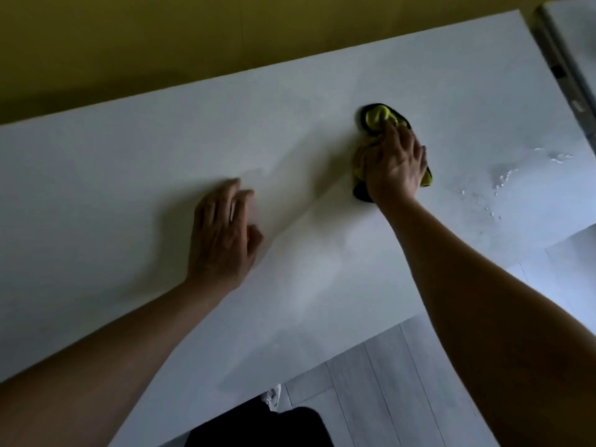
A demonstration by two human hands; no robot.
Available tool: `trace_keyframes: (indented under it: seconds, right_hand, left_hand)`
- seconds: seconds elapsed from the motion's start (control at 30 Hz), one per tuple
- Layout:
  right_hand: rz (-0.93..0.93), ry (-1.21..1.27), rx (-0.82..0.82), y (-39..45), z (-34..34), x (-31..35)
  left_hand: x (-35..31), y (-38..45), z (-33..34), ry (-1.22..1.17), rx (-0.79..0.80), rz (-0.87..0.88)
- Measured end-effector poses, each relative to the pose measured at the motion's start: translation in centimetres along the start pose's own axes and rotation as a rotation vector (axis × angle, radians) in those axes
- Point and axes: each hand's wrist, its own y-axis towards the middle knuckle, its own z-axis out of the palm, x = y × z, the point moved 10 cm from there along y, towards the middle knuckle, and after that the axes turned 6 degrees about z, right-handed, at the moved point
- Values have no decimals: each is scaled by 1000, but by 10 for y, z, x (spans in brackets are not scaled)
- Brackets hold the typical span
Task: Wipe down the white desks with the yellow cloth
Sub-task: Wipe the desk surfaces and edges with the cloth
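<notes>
My right hand (395, 162) lies on top of the yellow cloth (379, 119), far out on the white bench (129, 162). The fingers (404, 137) are spread a little and curve down over the crumpled cloth, pressing it against the surface; I cannot tell if they also pinch a fold under the palm. The cloth is bunched, with a dark edge showing at its far end and again near my wrist, and a bright yellow part sticks out beyond my fingertips. It sits on the right half of the bench, nearer to the far edge than to me.

My left hand (222, 233) is on the middle of the bench, well apart from the cloth. Its fingers are nearly straight and close together, pointing away from me, and they hold nothing. The picture is blurred at the fingertips, so I cannot say if the whole palm touches the surface.

To the right of the cloth there are some water drops (503, 179) shining on the bench. Behind the bench is a yellow wall (161, 43). At the top right corner a second white bench (577, 33) begins. Below, I see the grey plank floor (387, 366) and one white shoe (273, 395).
</notes>
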Motion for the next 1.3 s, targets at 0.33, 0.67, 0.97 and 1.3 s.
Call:
trace_keyframes:
  seconds: [0.33,0.67,0.97,1.3]
  right_hand:
    - [-590,147,87,-119,48,173]
    - [-149,-31,55,73,18,49]
    - [-331,58,71,10,38,144]
    - [-713,75,116,-5,56,214]
  left_hand:
    - [44,47,8,-72,-19,-163]
    - [43,49,7,8,-63,-213]
    - [41,50,3,29,-83,-226]
    - [53,46,5,18,-130,-329]
